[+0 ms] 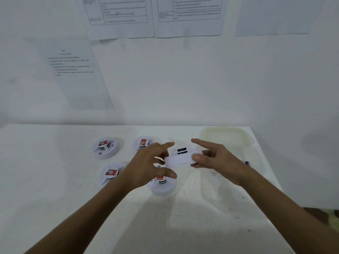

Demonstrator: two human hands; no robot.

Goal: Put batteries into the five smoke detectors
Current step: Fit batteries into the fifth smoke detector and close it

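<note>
A: Holding anything right now?

B: Yes. I see both hands up over the white table [55,180]. My right hand [218,160] pinches one end of a round white plastic smoke detector [180,158], thumb in front, pointer finger sticking out straight. My left hand [148,165] is at the other end with fingers curled around it, though I cannot tell how tight.

A: Where are the others?

B: Four more round white smoke detectors sit on the table to the left, with red labels on top. One [106,147] is far left, one [161,186] is under my left hand.

A: Anything else?

B: A clear plastic box [227,136] sits to the right, by the wall.
</note>
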